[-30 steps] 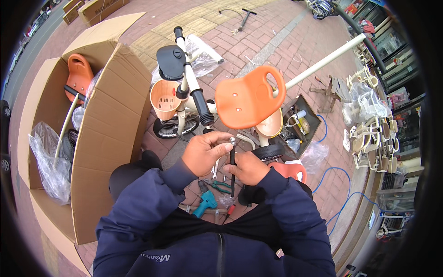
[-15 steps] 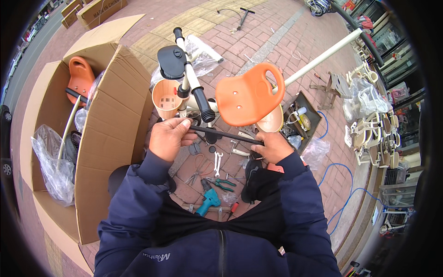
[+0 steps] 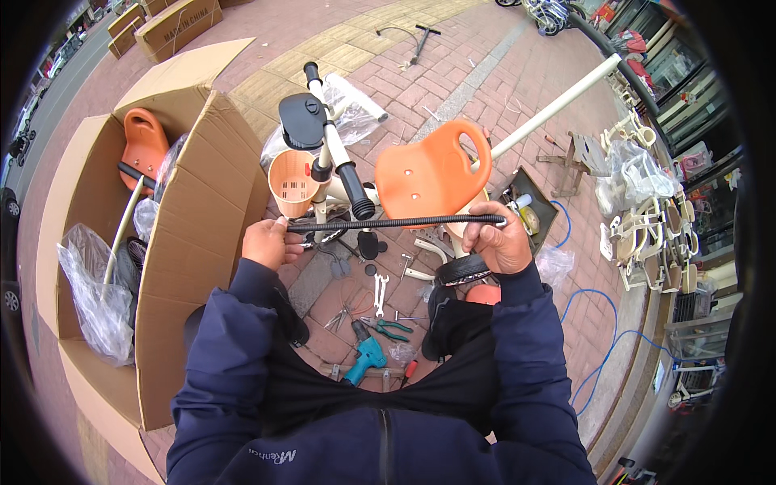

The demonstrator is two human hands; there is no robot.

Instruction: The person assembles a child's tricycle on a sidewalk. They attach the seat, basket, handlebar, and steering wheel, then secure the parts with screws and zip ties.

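Observation:
A long black corrugated tube [image 3: 396, 221] is stretched almost level in front of me. My left hand [image 3: 272, 244] pinches its left end, while the fingers and thumb of my right hand [image 3: 499, 242] grip the other end. Just beyond the tube stands a small cycle with an orange seat [image 3: 428, 182], a peach basket [image 3: 293, 182], and white handlebars whose black grip [image 3: 354, 191] points towards me. A white pole [image 3: 558, 105] rises behind the seat. Below my right hand a black wheel [image 3: 462, 270] shows in part.
Between my feet lie a teal power drill [image 3: 368, 357], green-handled pliers [image 3: 394, 327], white spanners [image 3: 380, 295] and scissors [image 3: 346, 314]. An open cardboard box [image 3: 182, 267] stands on my left. To the right are a tool tray [image 3: 543, 198], a blue hose [image 3: 606, 295] and piled white parts [image 3: 655, 234].
My hands have moved apart, the left one leftward and the right one rightward and slightly up. More of the tube shows between them, now nearly level.

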